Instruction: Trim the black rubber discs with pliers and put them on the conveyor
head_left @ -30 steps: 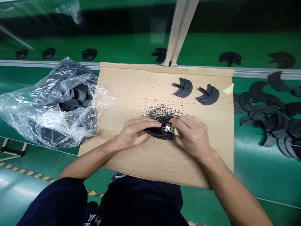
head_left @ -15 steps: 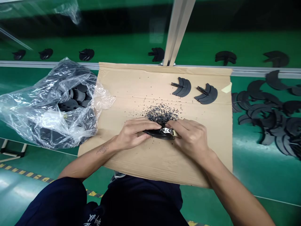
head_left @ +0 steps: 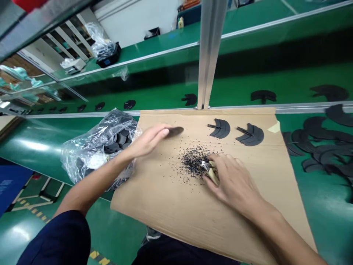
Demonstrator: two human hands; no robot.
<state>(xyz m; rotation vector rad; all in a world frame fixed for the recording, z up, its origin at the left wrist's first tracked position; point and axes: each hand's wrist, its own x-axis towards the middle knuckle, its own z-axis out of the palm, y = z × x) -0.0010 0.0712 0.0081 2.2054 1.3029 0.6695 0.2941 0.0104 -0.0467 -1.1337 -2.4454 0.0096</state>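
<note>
Left hand (head_left: 149,140) pinches black piece (head_left: 175,131), long axis crosswise
Right hand (head_left: 233,176) curls round pliers (head_left: 212,174), well off to its right

A left hand (head_left: 149,141) and a right hand (head_left: 231,180) make two, with one dark piece (head_left: 176,131) in the first and one hand tool (head_left: 212,175) in the second. One cardboard sheet (head_left: 171,206), two black curved pieces (head_left: 223,129) on it, black bits (head_left: 193,161) past numbering. One clear bag (head_left: 75,147), one metal post (head_left: 209,55). Beyond the rail (head_left: 309,108), two more pieces (head_left: 263,95) right of the post and — the far ones blur — about seven to its left. The heap (head_left: 317,136) at far right overlaps too much to count.
</note>
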